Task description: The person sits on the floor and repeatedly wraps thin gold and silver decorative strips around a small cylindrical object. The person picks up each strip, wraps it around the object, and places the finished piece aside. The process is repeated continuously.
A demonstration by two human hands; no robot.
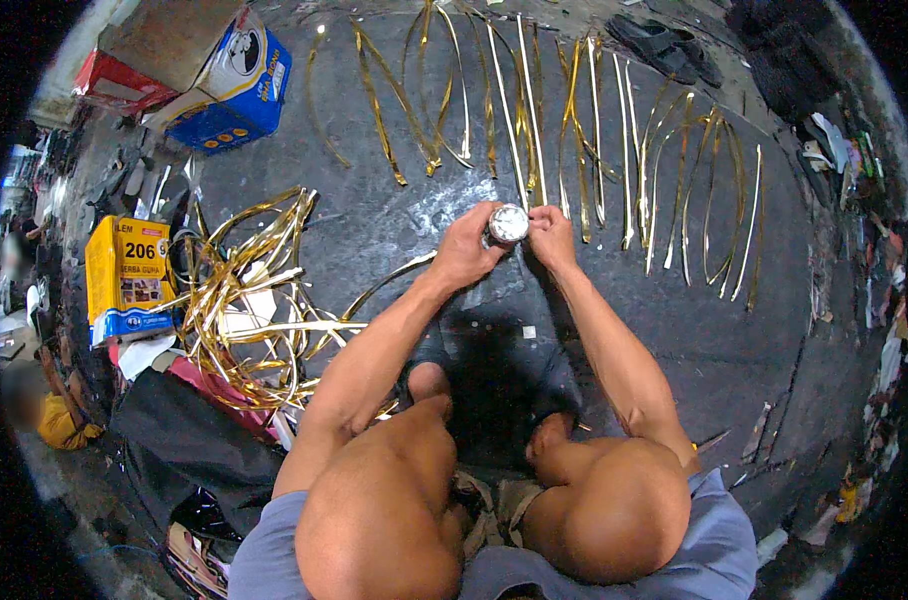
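My left hand [464, 247] is wrapped around a small round thing with a shiny silver top [508, 223]; its sides are mostly hidden. My right hand [552, 241] is closed, its fingertips pressed together close to the right edge of that round thing. The lower ends of thin gold strips [524, 130] reach to just above these fingers, and whether one is pinched there I cannot make out. More gold and pale strips [629, 155] lie side by side in a row across the dark sheet, beyond my hands and to the right.
A tangled heap of gold strips [249, 300] lies on the left beside a yellow and blue can [132, 275]. Behind it stands a blue carton [236, 100]. Dark sandals [664, 50] lie at the far right. A whitish smear [454, 212] marks the dark sheet [734, 350].
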